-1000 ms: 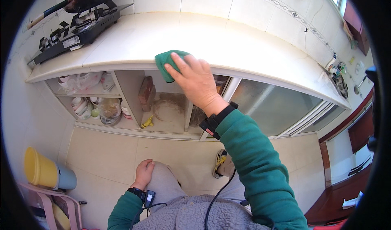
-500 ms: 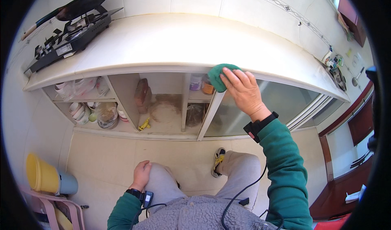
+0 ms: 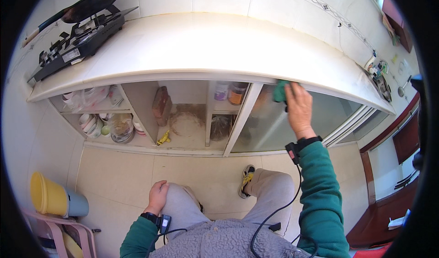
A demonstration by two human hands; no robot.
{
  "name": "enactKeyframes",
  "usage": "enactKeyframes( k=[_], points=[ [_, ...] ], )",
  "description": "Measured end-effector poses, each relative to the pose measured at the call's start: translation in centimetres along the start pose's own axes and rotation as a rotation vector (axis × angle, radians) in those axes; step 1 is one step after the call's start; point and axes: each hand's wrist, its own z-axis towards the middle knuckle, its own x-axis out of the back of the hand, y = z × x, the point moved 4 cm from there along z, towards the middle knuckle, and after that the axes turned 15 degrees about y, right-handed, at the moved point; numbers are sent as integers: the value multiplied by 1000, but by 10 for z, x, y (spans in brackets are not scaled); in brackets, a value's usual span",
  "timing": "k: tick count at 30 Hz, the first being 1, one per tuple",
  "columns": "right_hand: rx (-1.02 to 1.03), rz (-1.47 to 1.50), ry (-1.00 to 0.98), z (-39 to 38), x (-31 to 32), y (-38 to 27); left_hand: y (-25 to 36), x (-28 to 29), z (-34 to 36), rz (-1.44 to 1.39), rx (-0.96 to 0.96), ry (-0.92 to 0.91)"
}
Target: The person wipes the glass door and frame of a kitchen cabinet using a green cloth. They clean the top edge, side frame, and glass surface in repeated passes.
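Right hand (image 3: 300, 108): The green cloth (image 3: 281, 91) is held by bent fingers; how tight the grip is cannot be told.
Green cloth: It is bunched up just under the counter edge (image 3: 201, 72), in front of the top of the sliding glass door (image 3: 274, 132). Which of the 2 is touched cannot be told.
Left hand (image 3: 158, 195): It is rested on the left knee (image 3: 177, 196), half open with the fingers a bit bent, and nothing is seen held in it.
Counter edge: For an even wipe, the cloth is best spread flat and pressed with all 4 fingers.
Sliding glass door: A light push seems wise, as the door could be slid by mistake.
White door frame (image 3: 243, 116): Its top corner could be missed, so a fingertip is best tucked into the cloth there.
Black cord (image 3: 299, 180): It is hung from the right wrist and is best held clear of the cloth.
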Motion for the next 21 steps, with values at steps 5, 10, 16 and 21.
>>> enactKeyframes(
  k=[5, 10, 16, 21],
  points=[
    [-238, -174, -135, -46, 5, 68, 2, -9, 4, -1, -16, -20],
    [-653, -62, 8, -59, -12, 66, 3, -10, 1, -7, 28, -26],
    [-542, 42, 4, -12, -34, -41, 7, -6, 1, 15, 11, -13],
    [-186, 247, 57, 25, -28, -98, 6, -7, -2, -1, 2, 3]
  ],
)
